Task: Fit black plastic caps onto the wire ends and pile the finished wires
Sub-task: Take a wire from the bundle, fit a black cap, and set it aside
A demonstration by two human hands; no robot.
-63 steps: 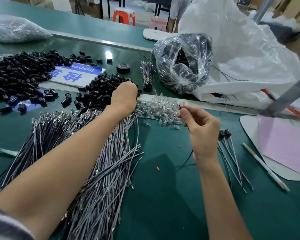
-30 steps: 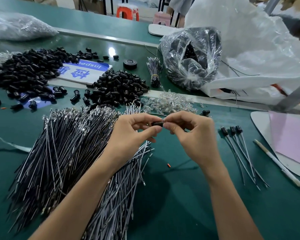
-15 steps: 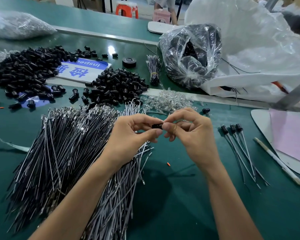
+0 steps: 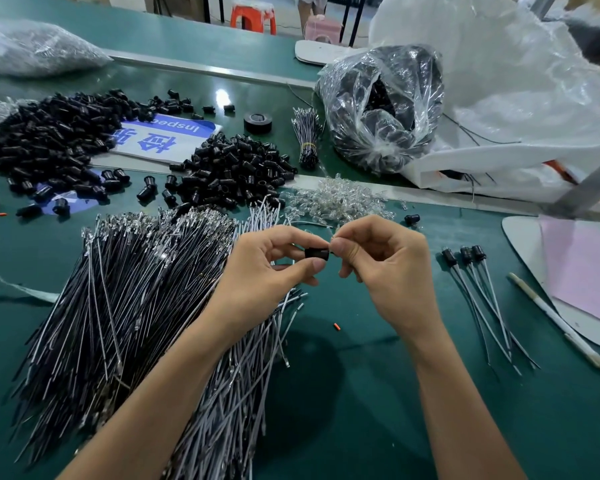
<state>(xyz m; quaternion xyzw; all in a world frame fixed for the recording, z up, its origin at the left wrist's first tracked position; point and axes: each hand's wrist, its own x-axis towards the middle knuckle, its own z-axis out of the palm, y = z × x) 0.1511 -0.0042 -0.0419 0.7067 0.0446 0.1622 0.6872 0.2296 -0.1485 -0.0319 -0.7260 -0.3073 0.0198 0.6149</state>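
Observation:
My left hand point(image 4: 260, 271) pinches a black plastic cap point(image 4: 316, 253) between thumb and forefinger above the green table. My right hand point(image 4: 385, 268) pinches a wire end right against the cap's right side; the wire itself is mostly hidden behind that hand. A big pile of uncapped black and grey wires point(image 4: 129, 306) lies under my left forearm. Three capped wires point(image 4: 478, 289) lie side by side to the right of my right hand. A heap of loose black caps point(image 4: 236, 171) sits beyond the wires, with a larger heap point(image 4: 45, 140) at the far left.
Clear small parts point(image 4: 336, 200) lie behind my hands, one stray cap point(image 4: 412, 220) beside them. A tied wire bundle point(image 4: 307, 136), a tape roll point(image 4: 257, 122), a clear bag of black parts point(image 4: 381, 105) and a large white bag point(image 4: 506, 81) stand behind. A white pen point(image 4: 558, 327) and pink paper point(image 4: 582, 268) lie at right.
My left hand left the cap heap and met my right hand in front of me. Both now hold cap and wire end together; over the last half second they barely moved.

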